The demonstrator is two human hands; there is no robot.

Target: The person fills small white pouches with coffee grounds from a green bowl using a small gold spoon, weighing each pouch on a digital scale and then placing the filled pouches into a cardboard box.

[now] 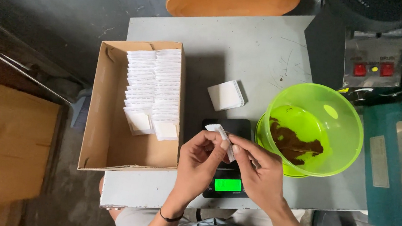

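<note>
Centrally, small white paper sachet (223,137), flat and creased, pinched between left hand (200,163) and right hand (258,172) above black scale (226,182) on grey surface (225,48).

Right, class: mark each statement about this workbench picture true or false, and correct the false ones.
1. Both hands, left hand and right hand, hold a small white sachet above the black scale. True.
2. The green bowl is empty. False: it holds brown powder.
3. The cardboard box holds rows of white sachets. True.
4. The scale's display is red. False: it glows green.
5. A loose stack of sachets lies on the grey table. True.
</note>
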